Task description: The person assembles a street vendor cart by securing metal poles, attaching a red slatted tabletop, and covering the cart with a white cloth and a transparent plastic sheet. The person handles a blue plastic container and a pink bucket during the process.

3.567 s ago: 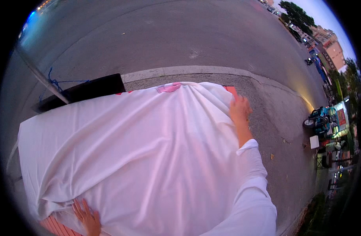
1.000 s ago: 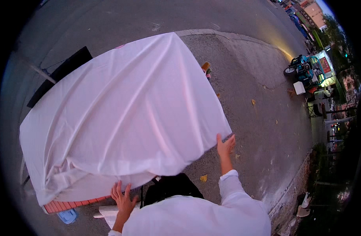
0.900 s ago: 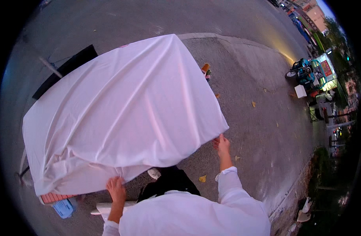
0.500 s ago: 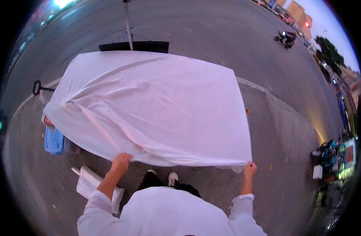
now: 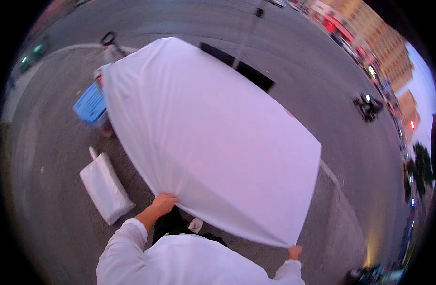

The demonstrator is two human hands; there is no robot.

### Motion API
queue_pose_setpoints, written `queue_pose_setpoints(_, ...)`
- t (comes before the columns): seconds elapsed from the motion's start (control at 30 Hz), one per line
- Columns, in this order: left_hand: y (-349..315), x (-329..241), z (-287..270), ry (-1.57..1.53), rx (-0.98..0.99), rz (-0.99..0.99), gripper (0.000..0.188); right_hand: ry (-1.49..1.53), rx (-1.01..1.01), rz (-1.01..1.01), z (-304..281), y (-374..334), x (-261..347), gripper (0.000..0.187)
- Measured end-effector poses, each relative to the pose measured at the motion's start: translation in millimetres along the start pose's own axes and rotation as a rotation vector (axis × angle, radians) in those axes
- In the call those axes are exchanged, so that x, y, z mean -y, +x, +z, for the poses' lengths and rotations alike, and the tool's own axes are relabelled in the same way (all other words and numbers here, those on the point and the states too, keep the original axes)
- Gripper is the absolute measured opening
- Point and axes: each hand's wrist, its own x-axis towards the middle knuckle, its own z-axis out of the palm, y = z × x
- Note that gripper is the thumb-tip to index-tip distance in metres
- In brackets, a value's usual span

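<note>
A large white cloth (image 5: 218, 137) lies over something broad with a flat top, which it hides almost wholly. At the near edge, my left hand (image 5: 165, 203) is closed on the cloth's hem, with creases fanning out from it. My right hand (image 5: 294, 252) pinches the near right corner, which is pulled to a point. Between the two hands the edge runs taut in a slight curve. The upper surface looks mostly smooth.
A blue plastic lid or crate (image 5: 91, 104) juts out at the left, near a dark looped handle (image 5: 108, 39). A white wrapped bundle (image 5: 105, 187) lies on the pavement. Beyond the cloth stand a dark panel (image 5: 256, 76) and a pole (image 5: 244, 40). A motorcycle (image 5: 368, 107) is on the road.
My view has turned, so the whole scene appears rotated clockwise. The deep folds across the cloth have flattened, and its near right corner is drawn tighter. Both hands keep hold of the edge.
</note>
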Motion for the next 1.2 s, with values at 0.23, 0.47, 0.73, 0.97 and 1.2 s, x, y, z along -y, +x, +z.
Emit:
queue_pose_setpoints(0.23, 20.4, 26.9, -72.7, -0.247, -0.132, -0.34, 0.023, 0.677, -0.442, 0.443, -170.1, -12.9, 66.5, 0.033)
queue_pose_setpoints(0.47, 118.1, 352.8, -268.5, -0.252, -1.147, -0.682, 0.042, 1.017, -0.297, -0.335, -400.1, -47.8, 379.3, 0.038)
queue_pose_setpoints(0.73, 232.0, 573.5, -430.0, 0.028, -0.827, -1.106, 0.045, 0.595, -0.172, -0.451, -487.4, -113.3, 602.4, 0.061)
queue_pose_setpoints(0.97, 153.6, 587.1, -478.3, -2.03, -1.13, -0.038, 0.043, 0.652, -0.067, -0.04, -468.1, -115.6, 597.4, 0.049)
queue_pose_setpoints(1.2, 125.9, 664.3, -378.7, -2.08, -1.071, -0.637, 0.043, 0.575, -0.11, -0.065, -469.9, -108.7, 616.5, 0.047)
